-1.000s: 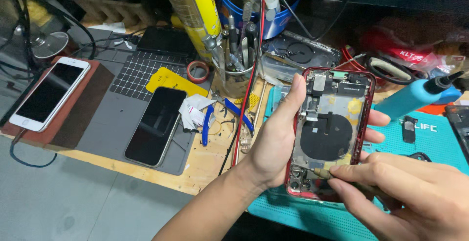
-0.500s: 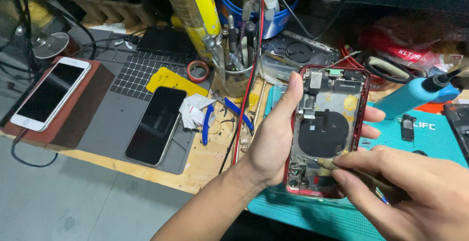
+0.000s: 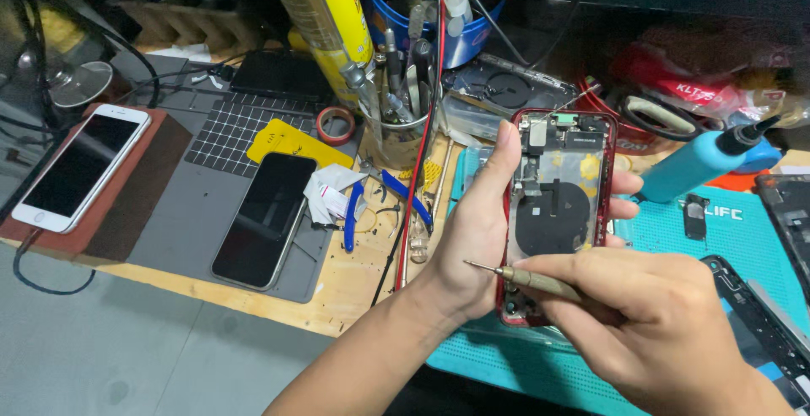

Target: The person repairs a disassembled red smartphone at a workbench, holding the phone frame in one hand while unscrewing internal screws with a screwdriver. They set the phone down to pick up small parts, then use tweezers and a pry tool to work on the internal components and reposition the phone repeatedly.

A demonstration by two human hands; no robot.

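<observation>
My left hand (image 3: 472, 230) grips an opened red phone housing (image 3: 557, 205), its inner parts and round black coil facing me. The thumb runs up the housing's left edge, and fingertips show at its right edge. My right hand (image 3: 650, 332) pinches a thin screwdriver (image 3: 527, 278) with a metal tip that points left, across the lower part of the housing and just over my left palm. The bottom of the housing is hidden behind my right hand.
A black phone (image 3: 266, 218) lies on a grey mat (image 3: 186, 222), and a white phone (image 3: 80, 167) rests on a brown pad. A yellow spray can (image 3: 325, 11), a tool cup (image 3: 401, 129), blue tweezers (image 3: 350, 218), a red tape roll (image 3: 336, 125) and a blue electric driver (image 3: 700, 163) crowd the bench. A teal mat (image 3: 742, 230) lies right.
My right hand has drawn the screwdriver up and left, so its tip now points past the housing's lower left edge. The housing has tilted slightly in my left hand.
</observation>
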